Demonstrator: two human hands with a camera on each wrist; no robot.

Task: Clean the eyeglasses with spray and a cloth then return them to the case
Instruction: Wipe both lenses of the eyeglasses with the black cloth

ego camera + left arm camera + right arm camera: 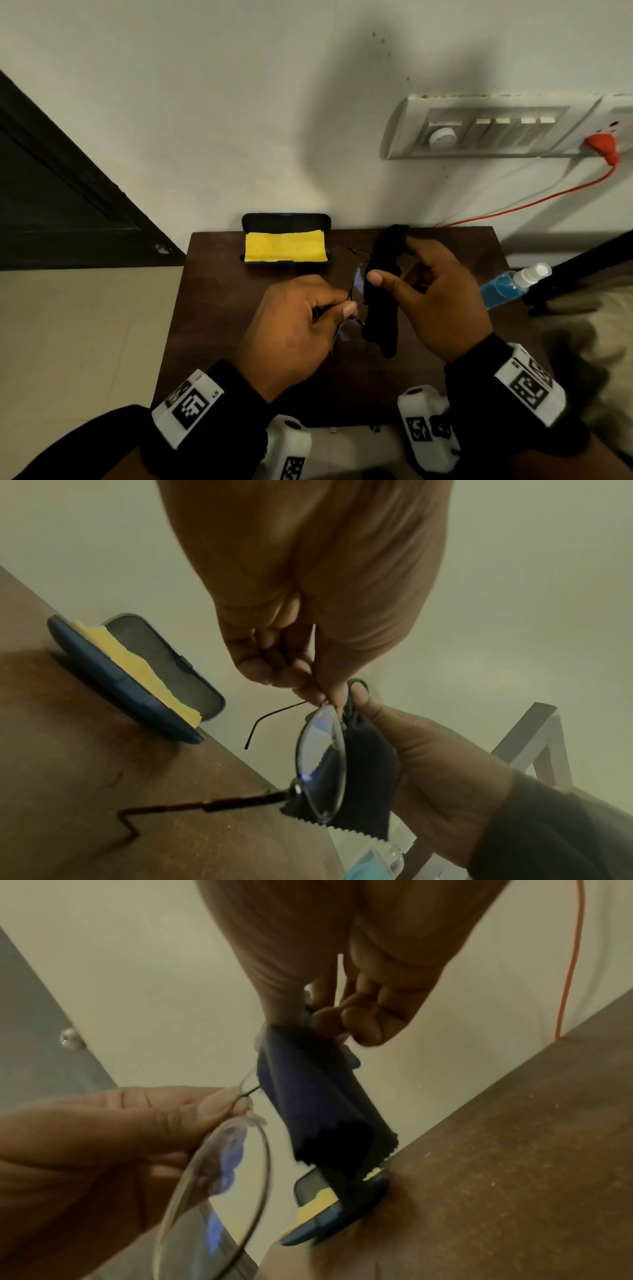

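Note:
Thin-rimmed eyeglasses [347,337] [322,767] [219,1183] hang above the brown table [212,308], pinched at the bridge by my left hand [301,325] [308,680] [103,1137]. My right hand [431,291] [325,1010] [411,764] holds a dark cloth [383,301] [363,772] [318,1102] folded over the far lens, thumb on the near side. The temples stick out unfolded. The blue case [286,240] [137,685] [335,1215] lies open at the table's far edge with a yellow cloth [284,246] in it. The spray bottle [513,286] with blue liquid lies on its side at the table's right edge.
The table stands against a white wall [239,102] with a switch panel [496,130] and a red plug and cable [606,150]. A dark door [51,205] is at the left. A dark frame [582,267] and pale fabric [589,335] sit right of the table.

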